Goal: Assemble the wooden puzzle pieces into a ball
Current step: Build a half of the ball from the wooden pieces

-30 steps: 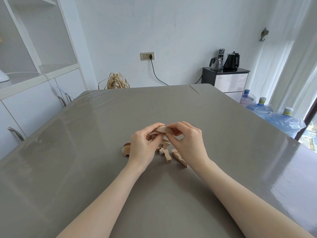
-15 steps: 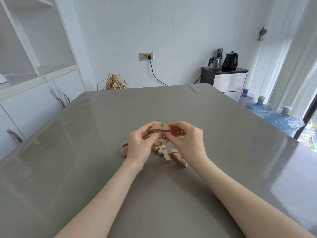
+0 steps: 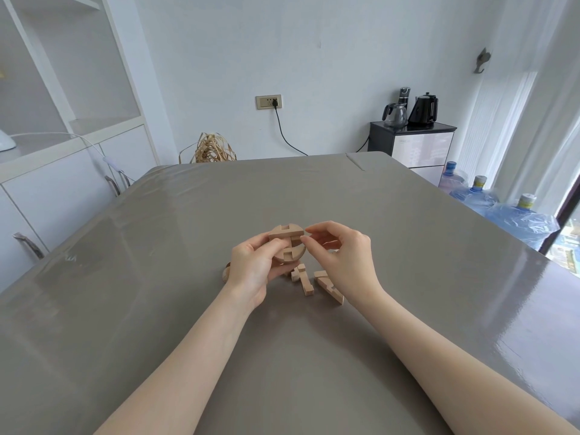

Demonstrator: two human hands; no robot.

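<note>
Assembly looks roughly half done, judging by what lies loose. The left hand [image 3: 251, 271] grips a partial ball [image 3: 287, 244], a rounded cluster of interlocked wooden pieces with square notches showing on its top and front faces, so several pieces appear already joined. That cluster is held up just above the bench [image 3: 408, 246], with the left thumb across its near face and the fingers wrapped behind and beneath.

The right hand [image 3: 340, 249] sits just beside the cluster on its right, fingers loosely curled. Its thumb and forefinger tips come together at the cluster's upper right edge; whether they pinch a small piece, touch the wood or hold nothing cannot be told from this view.

Work left, as a judgement: at least three pieces lie unjoined on the bench. A notched stick piece [image 3: 303, 279] rests directly under the hands, a wedge-shaped piece [image 3: 329, 286] lies just to its right below the right wrist, and a curved piece [image 3: 226, 273] peeks out from behind the left hand on its left side. Other pieces may be hidden beneath the hands.

The open notches on the held cluster suggest the loose pieces still have to slide in there before the shape closes into a sphere. All loose pieces lie close by, within easy reach of either hand.
</note>
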